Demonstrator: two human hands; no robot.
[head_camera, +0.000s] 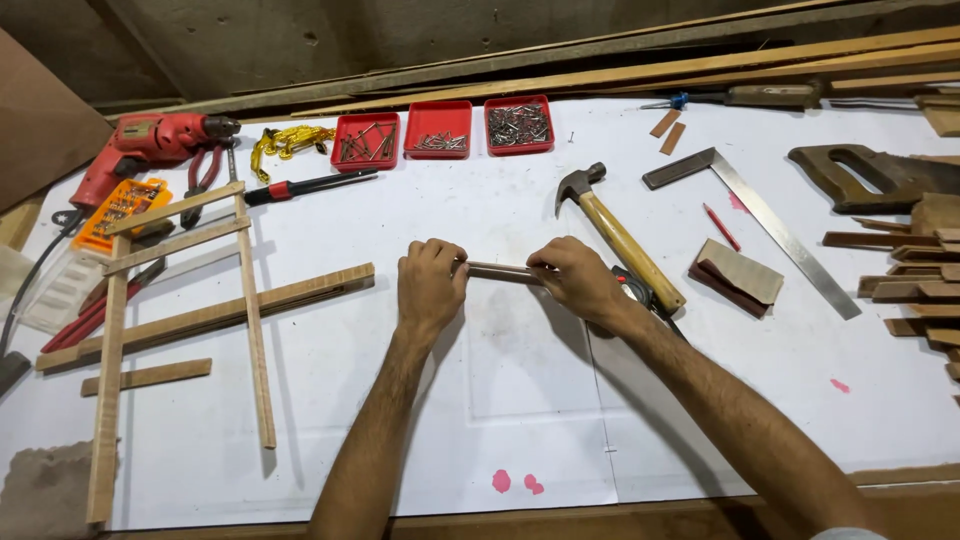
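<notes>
My left hand (430, 285) and my right hand (578, 280) each grip one end of a short dark wooden strip (498, 271), held level just above the white table (520, 400). The strip's ends are hidden inside my fingers. A claw hammer (620, 235) with a wooden handle lies just right of my right hand. A tape measure under my right wrist is mostly hidden.
A frame of light wooden slats (180, 300) lies at left, near a red drill (150, 145) and pliers (205, 180). Three red trays (442, 128) of nails and screws sit at the back. A steel square (770, 225), sandpaper block (738, 275), handsaw (870, 175) and stacked wood pieces (920, 280) lie right.
</notes>
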